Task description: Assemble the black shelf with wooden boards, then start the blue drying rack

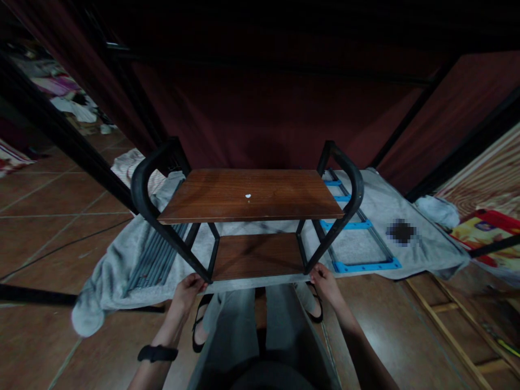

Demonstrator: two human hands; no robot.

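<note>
A small two-tier shelf rack stands in front of me, its brown wood-grain top board (252, 195) and lower board (258, 254) joined by a curved black tube frame (353, 189). A small white mark shows on the top board. My left hand (189, 290) is closed at the frame's near left bottom corner, a dark band round its wrist. At the near right bottom corner, my right hand (324, 280) has its fingers bent against the frame. Grey cloth (368, 184) lies under the rack, and the fingertips are partly hidden by the frame.
Several grey metal tubes (152, 260) lie on the cloth at left. On the right are a frame with blue crosspieces (368, 265) and a blurred dark thing (402, 232). A wooden ladder-like frame (444, 307) lies on the tiled floor. Dark red curtain (264, 119) hangs behind.
</note>
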